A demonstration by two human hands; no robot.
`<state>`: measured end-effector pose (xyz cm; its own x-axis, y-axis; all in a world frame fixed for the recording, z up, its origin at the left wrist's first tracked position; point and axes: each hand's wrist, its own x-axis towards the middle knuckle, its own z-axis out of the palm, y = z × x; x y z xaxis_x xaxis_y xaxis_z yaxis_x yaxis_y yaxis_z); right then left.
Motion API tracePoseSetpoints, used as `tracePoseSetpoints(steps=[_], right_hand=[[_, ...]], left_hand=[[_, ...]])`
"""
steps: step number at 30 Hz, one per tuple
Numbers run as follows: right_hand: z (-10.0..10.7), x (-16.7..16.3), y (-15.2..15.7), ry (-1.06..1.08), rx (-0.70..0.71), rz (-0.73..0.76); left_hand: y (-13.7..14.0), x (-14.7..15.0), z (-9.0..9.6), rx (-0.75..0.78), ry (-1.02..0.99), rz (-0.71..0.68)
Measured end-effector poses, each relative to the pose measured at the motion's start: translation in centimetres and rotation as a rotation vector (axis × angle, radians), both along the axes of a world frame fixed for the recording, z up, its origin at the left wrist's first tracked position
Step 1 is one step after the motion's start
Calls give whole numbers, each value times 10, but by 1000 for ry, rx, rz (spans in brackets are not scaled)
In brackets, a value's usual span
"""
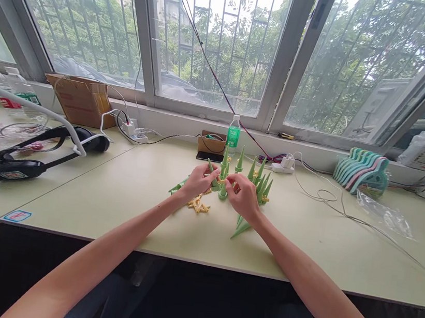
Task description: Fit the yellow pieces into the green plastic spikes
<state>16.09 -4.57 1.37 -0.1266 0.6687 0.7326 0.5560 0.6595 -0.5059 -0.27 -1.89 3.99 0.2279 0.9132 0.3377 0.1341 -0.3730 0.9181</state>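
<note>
My left hand [198, 180] is closed around a green pointed cone [210, 166], its tip sticking up past the fingers. Close beside it, the fingertips of my right hand [244, 193] pinch a small yellow piece [221, 181] against the cone's side; the exact contact is partly hidden. Below my left hand lies a pile of small yellow pieces [199, 207]. Several green cones [240, 161] stand upright behind the hands, and more with yellow bits [265, 199] are grouped at the right. Loose green cones [241, 229] lie under my right wrist.
A green-labelled bottle [233, 133], a small cardboard box [212, 142] and a dark phone [209, 156] sit behind the cones. At left are a black headset [15, 167] and a larger box [80, 101]. Hangers [363, 171] and cables [346, 214] lie at right.
</note>
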Motion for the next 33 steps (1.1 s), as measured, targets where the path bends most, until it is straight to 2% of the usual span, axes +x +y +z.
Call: tracePoseSetpoints(steps=[15, 33], right_hand=[[-3, 1, 3, -28, -17, 50], [-6, 2, 7, -51, -49, 105]], left_hand=[[-1, -2, 0, 37, 31, -20], [-6, -2, 3, -3, 59, -11]])
